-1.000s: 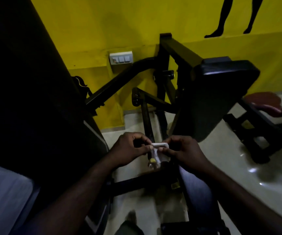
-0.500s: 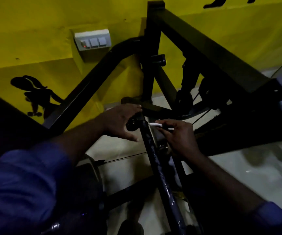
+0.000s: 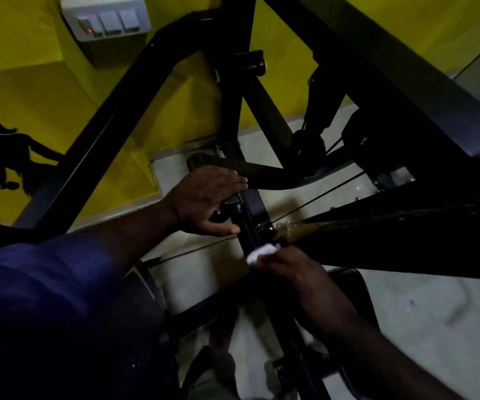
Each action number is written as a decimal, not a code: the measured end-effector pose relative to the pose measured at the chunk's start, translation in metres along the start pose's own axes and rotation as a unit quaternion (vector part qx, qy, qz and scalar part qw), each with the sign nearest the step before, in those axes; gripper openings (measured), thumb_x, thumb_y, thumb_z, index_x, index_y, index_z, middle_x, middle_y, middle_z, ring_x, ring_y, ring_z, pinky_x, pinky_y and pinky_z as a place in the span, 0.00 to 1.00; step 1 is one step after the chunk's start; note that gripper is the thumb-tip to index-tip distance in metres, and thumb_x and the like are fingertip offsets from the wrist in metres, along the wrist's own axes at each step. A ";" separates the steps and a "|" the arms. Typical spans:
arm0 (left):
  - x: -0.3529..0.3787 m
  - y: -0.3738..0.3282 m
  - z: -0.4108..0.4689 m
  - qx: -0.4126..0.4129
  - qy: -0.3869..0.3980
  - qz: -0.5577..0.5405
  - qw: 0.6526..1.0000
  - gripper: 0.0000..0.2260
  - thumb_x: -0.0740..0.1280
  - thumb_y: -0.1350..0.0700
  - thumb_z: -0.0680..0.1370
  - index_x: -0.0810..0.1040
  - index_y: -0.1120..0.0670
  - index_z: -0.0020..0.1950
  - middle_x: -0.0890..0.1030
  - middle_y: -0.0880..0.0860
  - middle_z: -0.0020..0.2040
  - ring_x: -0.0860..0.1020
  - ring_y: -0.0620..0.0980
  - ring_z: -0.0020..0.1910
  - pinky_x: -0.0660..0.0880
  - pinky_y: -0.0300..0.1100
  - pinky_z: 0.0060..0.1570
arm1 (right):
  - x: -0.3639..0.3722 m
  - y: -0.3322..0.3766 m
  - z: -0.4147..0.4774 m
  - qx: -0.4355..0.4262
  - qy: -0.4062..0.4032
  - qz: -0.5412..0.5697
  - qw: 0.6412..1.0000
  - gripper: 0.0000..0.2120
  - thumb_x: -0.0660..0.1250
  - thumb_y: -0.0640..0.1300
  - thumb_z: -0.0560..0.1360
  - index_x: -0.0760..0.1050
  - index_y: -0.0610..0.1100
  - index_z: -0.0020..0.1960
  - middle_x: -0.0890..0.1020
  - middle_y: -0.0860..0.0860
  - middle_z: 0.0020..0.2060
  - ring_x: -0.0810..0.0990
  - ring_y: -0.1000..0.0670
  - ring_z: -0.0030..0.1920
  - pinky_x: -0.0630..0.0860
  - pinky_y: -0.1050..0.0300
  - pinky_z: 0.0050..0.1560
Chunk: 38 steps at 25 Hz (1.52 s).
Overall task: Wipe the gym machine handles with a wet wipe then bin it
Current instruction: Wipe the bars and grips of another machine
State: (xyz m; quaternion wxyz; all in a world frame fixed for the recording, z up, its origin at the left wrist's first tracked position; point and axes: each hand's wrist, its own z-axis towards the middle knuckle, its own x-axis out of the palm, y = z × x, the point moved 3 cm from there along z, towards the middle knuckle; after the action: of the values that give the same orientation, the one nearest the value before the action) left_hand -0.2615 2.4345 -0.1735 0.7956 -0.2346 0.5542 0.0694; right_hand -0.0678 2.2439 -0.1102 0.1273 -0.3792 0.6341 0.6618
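Observation:
A black gym machine handle bar (image 3: 246, 226) runs down the middle of the head view. My left hand (image 3: 204, 199) lies over its upper end, fingers wrapped over the black grip and thumb stretched out below. My right hand (image 3: 288, 265) pinches a small white wet wipe (image 3: 262, 252) and presses it against the bar just below my left hand. Most of the wipe is hidden inside my fingers.
Black steel frame beams (image 3: 112, 122) cross the view on all sides. A switch plate (image 3: 109, 21) sits on the yellow wall (image 3: 25, 90). Thin cables (image 3: 314, 197) run over the pale tiled floor (image 3: 420, 307). A dark padded part (image 3: 406, 241) fills the right.
The camera has moved in closer. My right hand has slid the wipe a little down the bar, away from my left hand, which stays on the grip end.

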 end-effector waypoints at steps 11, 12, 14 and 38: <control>0.011 0.004 -0.006 -0.005 -0.073 -0.032 0.997 0.24 0.56 0.54 0.80 0.77 0.62 0.72 0.77 0.59 0.72 0.76 0.60 0.70 0.70 0.59 0.69 | 0.013 -0.001 0.099 -0.012 -0.043 -0.141 0.989 0.16 0.71 0.34 0.73 0.83 0.42 0.60 0.82 0.46 0.56 0.80 0.45 0.56 0.78 0.51 0.56; 0.011 0.004 -0.006 -0.003 -0.075 -0.032 0.997 0.23 0.56 0.54 0.80 0.77 0.63 0.71 0.77 0.59 0.71 0.77 0.61 0.70 0.71 0.59 0.68 | 0.017 -0.002 0.091 -0.009 -0.029 -0.171 0.985 0.18 0.71 0.35 0.73 0.81 0.44 0.62 0.81 0.47 0.59 0.78 0.45 0.58 0.78 0.49 0.57; 0.012 0.003 -0.007 -0.007 -0.083 -0.022 0.996 0.23 0.56 0.55 0.80 0.78 0.63 0.71 0.78 0.59 0.71 0.77 0.61 0.69 0.72 0.59 0.68 | 0.018 0.003 0.051 0.000 0.005 -0.175 0.985 0.24 0.71 0.35 0.73 0.77 0.49 0.67 0.76 0.52 0.66 0.75 0.48 0.62 0.77 0.47 0.60; 0.010 0.000 -0.006 -0.028 -0.056 -0.009 0.998 0.23 0.55 0.54 0.80 0.77 0.61 0.71 0.78 0.59 0.71 0.77 0.61 0.69 0.70 0.58 0.69 | 0.054 -0.074 0.055 0.358 -0.019 0.644 0.676 0.19 0.61 0.32 0.80 0.77 0.38 0.69 0.84 0.36 0.55 0.84 0.47 0.39 0.83 0.58 0.35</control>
State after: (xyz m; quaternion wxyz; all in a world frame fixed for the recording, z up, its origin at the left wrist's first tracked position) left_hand -0.2625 2.4305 -0.1844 0.8190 -0.2573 0.5047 0.0911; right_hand -0.0749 2.2903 -0.2055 -0.1923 0.2103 0.9073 0.3092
